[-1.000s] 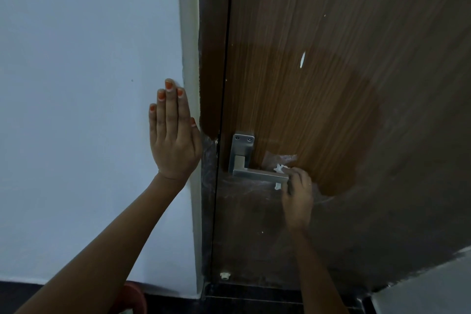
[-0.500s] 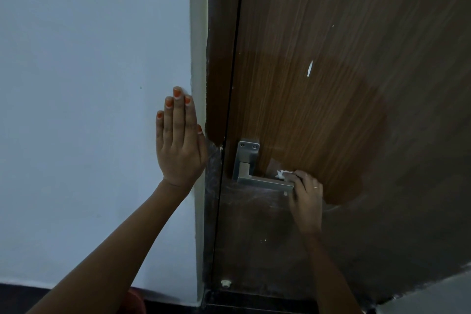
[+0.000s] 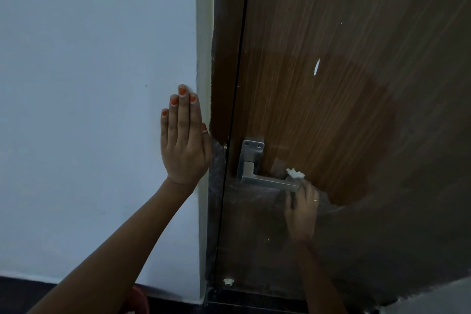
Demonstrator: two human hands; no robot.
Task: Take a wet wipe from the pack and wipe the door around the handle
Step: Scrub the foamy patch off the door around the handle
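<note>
A brown wooden door (image 3: 331, 84) fills the right half, with a silver lever handle (image 3: 257, 176) on its left edge. My right hand (image 3: 302, 208) presses a crumpled white wet wipe (image 3: 295, 174) against the door at the free end of the lever, fingers closed on it. A darker, cleaner-looking patch spreads on the wood above and right of the handle; the wood below looks dull and dusty. My left hand (image 3: 184, 140) lies flat on the white wall (image 3: 89, 109) beside the door frame, fingers together, holding nothing. The wipe pack is out of sight.
A pale door frame strip (image 3: 204, 58) runs between wall and door. A small white door stop (image 3: 227, 282) sits at the door's foot. Dark floor (image 3: 25, 293) lies below, with a reddish object (image 3: 139, 299) at the bottom edge.
My right hand with the wipe has shifted slightly up and right along the end of the handle. The left hand stays flat on the wall. The view has drifted a little.
</note>
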